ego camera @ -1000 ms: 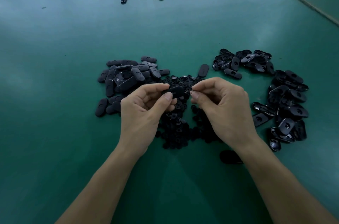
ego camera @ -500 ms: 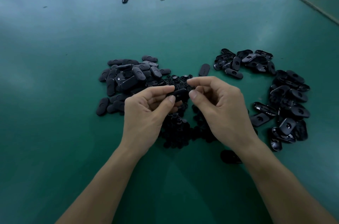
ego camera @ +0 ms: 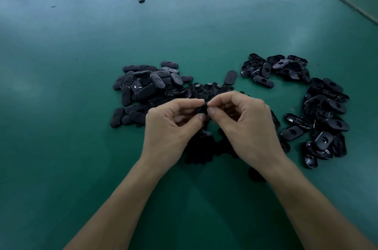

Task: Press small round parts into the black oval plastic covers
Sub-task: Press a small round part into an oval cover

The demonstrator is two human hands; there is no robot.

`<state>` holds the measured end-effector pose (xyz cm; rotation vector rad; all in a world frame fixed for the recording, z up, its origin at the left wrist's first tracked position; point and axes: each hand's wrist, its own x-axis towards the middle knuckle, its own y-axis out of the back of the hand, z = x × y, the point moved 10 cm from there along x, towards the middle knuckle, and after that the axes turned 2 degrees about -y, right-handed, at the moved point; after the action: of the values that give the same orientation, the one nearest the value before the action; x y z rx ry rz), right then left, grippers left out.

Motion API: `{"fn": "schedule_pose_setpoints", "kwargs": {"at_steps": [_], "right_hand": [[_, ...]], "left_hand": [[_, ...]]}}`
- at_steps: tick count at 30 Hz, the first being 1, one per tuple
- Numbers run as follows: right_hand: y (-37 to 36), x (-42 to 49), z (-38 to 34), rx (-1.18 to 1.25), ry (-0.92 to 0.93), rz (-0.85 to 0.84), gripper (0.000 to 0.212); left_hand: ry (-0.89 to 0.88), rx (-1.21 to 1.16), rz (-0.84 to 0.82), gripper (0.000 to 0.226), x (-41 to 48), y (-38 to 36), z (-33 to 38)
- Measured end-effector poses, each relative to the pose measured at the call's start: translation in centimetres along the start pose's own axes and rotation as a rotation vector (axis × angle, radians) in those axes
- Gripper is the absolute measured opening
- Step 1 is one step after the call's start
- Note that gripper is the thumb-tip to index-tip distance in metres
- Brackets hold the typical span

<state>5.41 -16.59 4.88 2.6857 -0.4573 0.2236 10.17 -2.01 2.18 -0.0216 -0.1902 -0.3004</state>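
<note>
Right hand (ego camera: 245,125) has joined left hand (ego camera: 169,127) on cover (ego camera: 202,107), piles (ego camera: 147,88) flanking

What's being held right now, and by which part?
One black cover, between both hands: left hand pinches its left end, right hand its right end. Whether a round part is there cannot be told.

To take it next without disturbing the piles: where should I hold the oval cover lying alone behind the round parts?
Probably pinch the lone oval cover across its narrow width, fingers on the two long edges, coming from above. It lies flat on the table, long axis pointing away, both long sides free.
</note>
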Motion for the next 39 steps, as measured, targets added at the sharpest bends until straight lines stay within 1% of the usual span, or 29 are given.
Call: {"fn": "schedule_pose_setpoints", "kwargs": {"at_steps": [5,11,14,18,22,26,30,35,39], "right_hand": [[-0.1,-0.2,0.1,0.004,-0.027,0.003,0.018],[-0.3,-0.3,0.3,-0.007,-0.053,0.000,0.012],[-0.3,-0.5,-0.3,-0.046,-0.014,0.028,0.012],[-0.4,-0.8,-1.5,-0.114,0.088,0.055,0.017],[-0.7,-0.7,-1.7,-0.083,0.110,0.019,0.018],[-0.5,-0.6,-1.8,-0.107,0.129,0.004,0.018],[0.1,-0.2,-0.8,-0.133,0.068,-0.013,0.029],[-0.1,0.1,-0.2,-0.042,0.027,-0.049,0.019],[0.1,0.3,0.3,0.027,-0.010,-0.072,0.015]], "left_hand": [[-0.009,0.006,0.003,0.026,0.0,0.0,0.1],[-0.011,-0.007,0.001,0.028,0.0,0.1,0.0],[-0.020,0.012,0.009,0.030,0.0,0.3,0.1],[-0.024,-0.001,0.033,0.027,0.1,0.6,0.1],[-0.019,-0.035,0.049,0.022,0.2,0.8,0.0],[-0.020,-0.040,0.047,0.026,0.3,0.8,-0.1],[-0.015,-0.046,0.009,0.026,0.2,0.4,0.0],[0.006,-0.073,-0.003,0.028,0.1,0.4,-0.2],[0.021,-0.079,0.022,0.030,0.3,0.6,-0.4]]}}
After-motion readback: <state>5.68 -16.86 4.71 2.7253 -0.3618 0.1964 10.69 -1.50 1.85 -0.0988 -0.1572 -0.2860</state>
